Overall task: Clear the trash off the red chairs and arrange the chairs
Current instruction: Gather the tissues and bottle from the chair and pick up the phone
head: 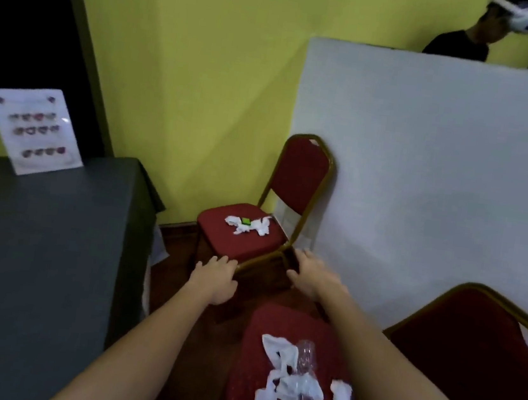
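Okay, far red chair (284, 202) stands against the white partition (440, 188), in the corner by the yellow wall; crumpled white paper (249, 226) with a small green bit (246, 221) sits mid-seat. Near chair (287, 352) at frame bottom carries more white scraps (279, 388) plus clear plastic wrap (304, 357) on its seat. Left hand (213, 276) is at the far seat's front corner, fingers loosely curled, seemingly touching the edge, no firm grip visible. Right hand (310, 275) is by the seat's right edge near the frame, fingers spread, holding nothing. Trash looks light, soft, crushable: pinch or scoop from the seat middle. Chair likely stiff, moderately heavy: grab the gold frame or seat rim, both hands.
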